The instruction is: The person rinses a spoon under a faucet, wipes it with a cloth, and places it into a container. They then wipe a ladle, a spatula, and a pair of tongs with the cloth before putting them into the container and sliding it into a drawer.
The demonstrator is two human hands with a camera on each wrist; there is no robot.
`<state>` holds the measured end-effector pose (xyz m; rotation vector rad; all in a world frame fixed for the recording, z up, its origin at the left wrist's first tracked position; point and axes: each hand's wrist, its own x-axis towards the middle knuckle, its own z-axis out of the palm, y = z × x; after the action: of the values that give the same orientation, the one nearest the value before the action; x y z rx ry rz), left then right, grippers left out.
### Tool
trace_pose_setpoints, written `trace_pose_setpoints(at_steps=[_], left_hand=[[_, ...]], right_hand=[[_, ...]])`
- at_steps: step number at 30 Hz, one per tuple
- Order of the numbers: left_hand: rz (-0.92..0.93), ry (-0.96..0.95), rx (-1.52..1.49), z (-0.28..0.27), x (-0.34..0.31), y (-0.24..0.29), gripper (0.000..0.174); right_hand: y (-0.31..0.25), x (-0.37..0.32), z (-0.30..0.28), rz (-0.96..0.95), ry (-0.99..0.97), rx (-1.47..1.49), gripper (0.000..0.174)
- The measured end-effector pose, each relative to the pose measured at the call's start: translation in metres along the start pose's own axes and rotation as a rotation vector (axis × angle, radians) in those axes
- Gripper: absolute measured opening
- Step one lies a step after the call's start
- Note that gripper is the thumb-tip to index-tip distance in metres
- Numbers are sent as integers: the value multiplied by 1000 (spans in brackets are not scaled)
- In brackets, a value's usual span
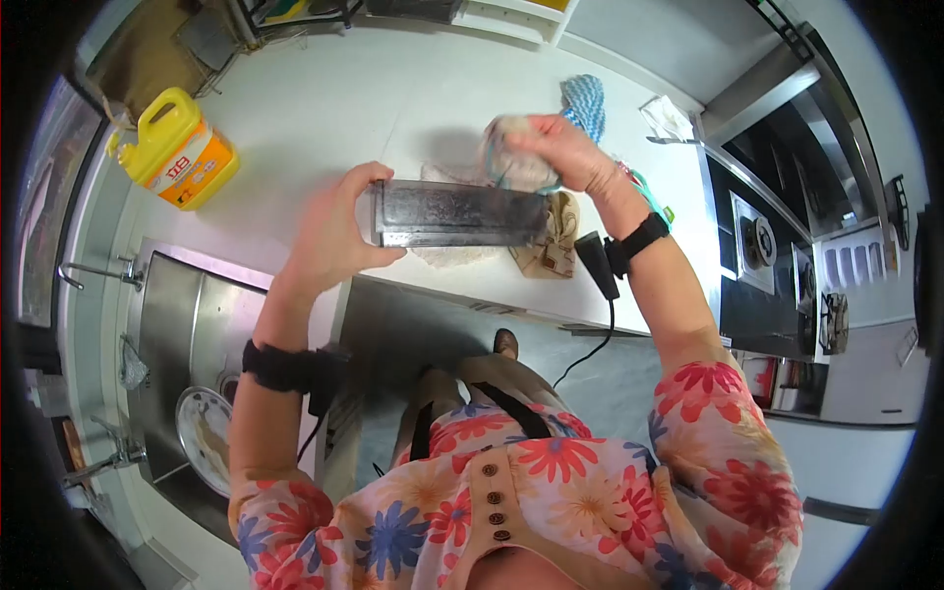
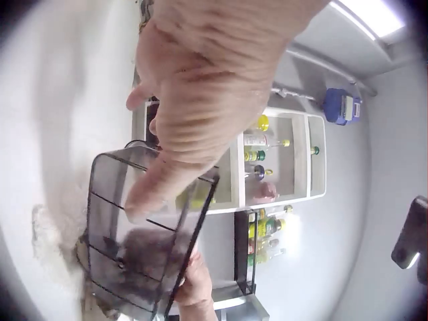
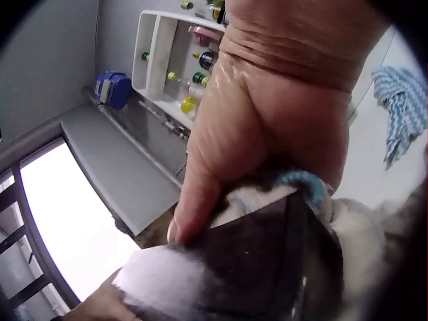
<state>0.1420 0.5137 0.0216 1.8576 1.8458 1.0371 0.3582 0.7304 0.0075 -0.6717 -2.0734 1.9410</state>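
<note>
Far left on the white counter (image 1: 295, 108), we see a yellow jug (image 1: 218, 167) with a handle; its orange label carries large white characters that we read as 立白, the smaller print being illegible. Nearer, also at left, lies a steel sink (image 1: 165, 315) holding a round metal vessel (image 1: 200, 433). At centre, we note the left hand (image 1: 329, 231) set wide, thumb and fingers gripping the left end of a long, clear grey container (image 1: 452, 213), held over the counter's near part. Its walls are see-through and marked by dark lines; we cannot tell whether anything lies inside. Partly hidden beneath it is a pale cloth (image 1: 457, 258), with a brown patterned cloth (image 1: 559, 241) under its right end. The right hand (image 1: 570, 147) pinches a bunched whitish rag (image 1: 516, 162) with blue edging at the container's far right side. Farther right we find a blue-and-white zigzag cloth (image 1: 587, 103), then a white cloth (image 1: 666, 118), and nearer, a black hob (image 1: 755, 244). The left wrist view shows a white shelf (image 2: 303, 160) of bottles (image 2: 256, 155) with yellow and green caps, labels unreadable.
</note>
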Motion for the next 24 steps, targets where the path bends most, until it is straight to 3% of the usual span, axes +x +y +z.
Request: trace_pose_setpoints(at_steps=[2,3,6,8,10,11,13,16,18,20,21,24], left_hand=[[-50,10,-61,10,-5,5,60],[-94,52,-25,15,-6,6,60],[-146,126,-20,35,-6,8,59],[-189,142,-113,45,-4,15,56],[-207,154,-158,57,-5,13,54],[-232,175,-202,62,-7,10,52],[-254,178,-186,69,-13,3,51],[-341,159,-217,74,-19,6,50],[-396,143,-253,73,-17,13,51],[-385,175,-123,75,-14,24,50],[-371,175,-130,77,-14,25,50],[-285,199,-120,83,-16,18,50]], right_hand=[[0,-4,-21,79,177,449,26],[-17,-15,-12,109,316,399,29],[-49,-35,26,154,378,367,30],[-37,-43,69,-45,291,-131,27],[-9,-44,115,-555,355,-524,20],[-2,-46,123,-552,360,-520,20],[11,-49,132,-627,387,-892,16],[40,-47,109,-675,465,-952,15],[47,-42,78,-648,506,-1020,15],[46,-43,58,-446,553,-1039,15],[35,-47,67,-404,544,-996,16],[13,-70,123,-605,456,-917,10]])
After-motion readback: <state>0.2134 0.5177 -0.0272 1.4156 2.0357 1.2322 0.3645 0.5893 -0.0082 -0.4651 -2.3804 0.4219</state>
